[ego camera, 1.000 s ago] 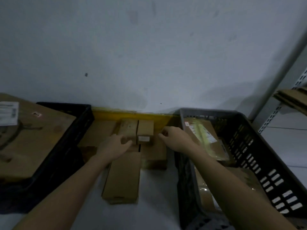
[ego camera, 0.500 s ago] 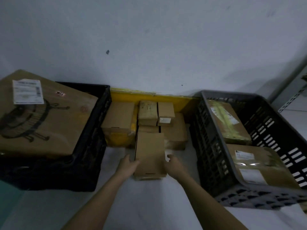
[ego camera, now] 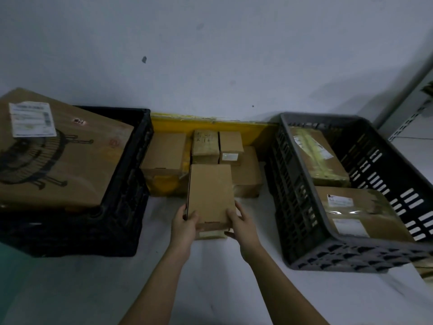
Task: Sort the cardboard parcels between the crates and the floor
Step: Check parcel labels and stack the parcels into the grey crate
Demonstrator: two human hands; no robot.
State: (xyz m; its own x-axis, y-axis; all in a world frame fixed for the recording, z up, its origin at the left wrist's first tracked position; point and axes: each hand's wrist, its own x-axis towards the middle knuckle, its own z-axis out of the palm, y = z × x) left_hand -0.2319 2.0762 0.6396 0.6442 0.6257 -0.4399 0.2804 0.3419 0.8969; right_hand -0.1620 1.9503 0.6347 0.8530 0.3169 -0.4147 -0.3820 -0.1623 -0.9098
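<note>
A long plain cardboard parcel [ego camera: 210, 193] lies between the two crates with its near end raised off the floor. My left hand [ego camera: 185, 224] grips its near left corner, thumb on top. My right hand [ego camera: 241, 221] grips the near right corner the same way. Behind it, several small parcels [ego camera: 206, 144] are stacked against the wall on the floor. The black crate [ego camera: 131, 184] on the left carries a big printed box [ego camera: 58, 156]. The grey crate [ego camera: 295, 184] on the right holds two taped parcels [ego camera: 321, 156].
A yellow sheet [ego camera: 253, 130] lines the wall foot behind the small parcels. A metal shelf upright [ego camera: 410, 116] stands at the far right. The pale floor [ego camera: 210, 277] stretches toward me between the crates.
Both hands drew back from the stacked parcels, took hold of the long parcel's near end, and lifted it slightly. The camera view has tilted down and back.
</note>
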